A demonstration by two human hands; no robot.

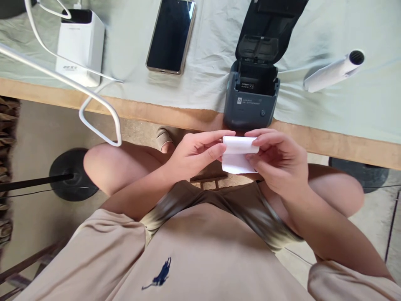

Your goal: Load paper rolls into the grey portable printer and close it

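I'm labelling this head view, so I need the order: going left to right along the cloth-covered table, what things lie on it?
White power bank → dark phone, lying flat → grey label printer with its lid open → white paper roll on its side.

The ends of the paper roll [238, 154] are covered by the fingers of the left hand [196, 152] and the right hand [275, 161]. The lid of the label printer [252, 98] is cut off by the top edge, as is the phone [171, 35]. The printing on the printer's front and on the power bank [79, 44] is too small to be read. The shorts are blurred.
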